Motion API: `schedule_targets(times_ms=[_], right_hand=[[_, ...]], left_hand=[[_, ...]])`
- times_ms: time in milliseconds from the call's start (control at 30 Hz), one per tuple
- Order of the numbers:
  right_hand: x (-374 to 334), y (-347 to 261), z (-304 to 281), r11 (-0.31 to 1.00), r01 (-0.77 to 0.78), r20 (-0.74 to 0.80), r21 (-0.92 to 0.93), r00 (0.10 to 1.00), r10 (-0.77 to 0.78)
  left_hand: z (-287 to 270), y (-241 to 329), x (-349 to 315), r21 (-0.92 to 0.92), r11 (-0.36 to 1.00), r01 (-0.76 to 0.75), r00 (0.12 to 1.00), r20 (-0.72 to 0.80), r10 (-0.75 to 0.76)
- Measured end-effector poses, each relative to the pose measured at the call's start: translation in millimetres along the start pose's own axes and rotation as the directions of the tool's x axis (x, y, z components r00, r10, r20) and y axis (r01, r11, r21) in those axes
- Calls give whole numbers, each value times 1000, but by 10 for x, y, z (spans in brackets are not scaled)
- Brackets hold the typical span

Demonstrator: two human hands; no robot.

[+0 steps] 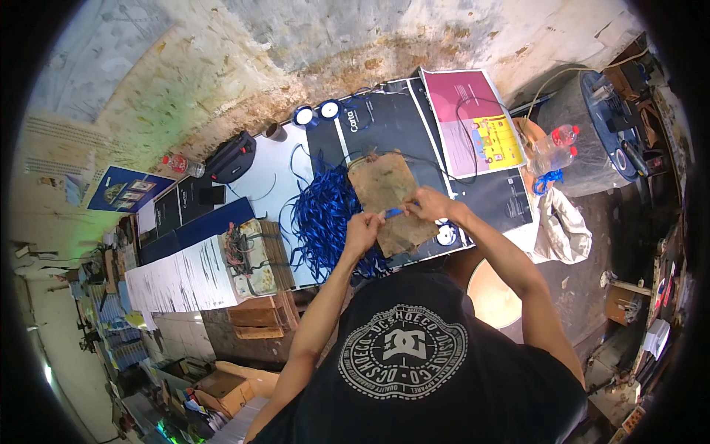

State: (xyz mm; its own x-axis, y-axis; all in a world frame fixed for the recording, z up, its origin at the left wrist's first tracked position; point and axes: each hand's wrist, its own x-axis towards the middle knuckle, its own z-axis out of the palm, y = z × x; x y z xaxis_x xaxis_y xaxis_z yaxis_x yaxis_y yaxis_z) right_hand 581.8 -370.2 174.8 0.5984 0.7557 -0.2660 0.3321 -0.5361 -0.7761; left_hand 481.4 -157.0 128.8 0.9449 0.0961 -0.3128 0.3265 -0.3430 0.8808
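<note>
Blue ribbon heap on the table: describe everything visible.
The blue ribbon heap is a loose tangle of narrow, glossy strands, satin-like in look. It lies on the table, just left of the brown board, with stray loops at its left. The left hand is by its right edge; contact is unclear.

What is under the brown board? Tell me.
Past the far edge of the brown board, a dark sheet shows; a heap of blue ribbon crowds the board's left side. Whatever lies directly beneath is covered and cannot be seen.
</note>
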Motion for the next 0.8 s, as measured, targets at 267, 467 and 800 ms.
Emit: schedule_targets(times_ms=[267, 467, 800], right_hand=[[701, -93, -385, 981, 63, -249, -186, 962, -109], [905, -86, -499, 990, 4, -207, -139, 978, -33], [945, -30, -529, 980, -93, -211, -177, 976, 55]], left_hand=[[-437, 360, 717, 137, 977, -162, 979, -105, 177], [-512, 334, 945, 186, 957, -221, 961, -125, 247], [-453, 354, 1033, 191, 970, -150, 975, -132, 177]])
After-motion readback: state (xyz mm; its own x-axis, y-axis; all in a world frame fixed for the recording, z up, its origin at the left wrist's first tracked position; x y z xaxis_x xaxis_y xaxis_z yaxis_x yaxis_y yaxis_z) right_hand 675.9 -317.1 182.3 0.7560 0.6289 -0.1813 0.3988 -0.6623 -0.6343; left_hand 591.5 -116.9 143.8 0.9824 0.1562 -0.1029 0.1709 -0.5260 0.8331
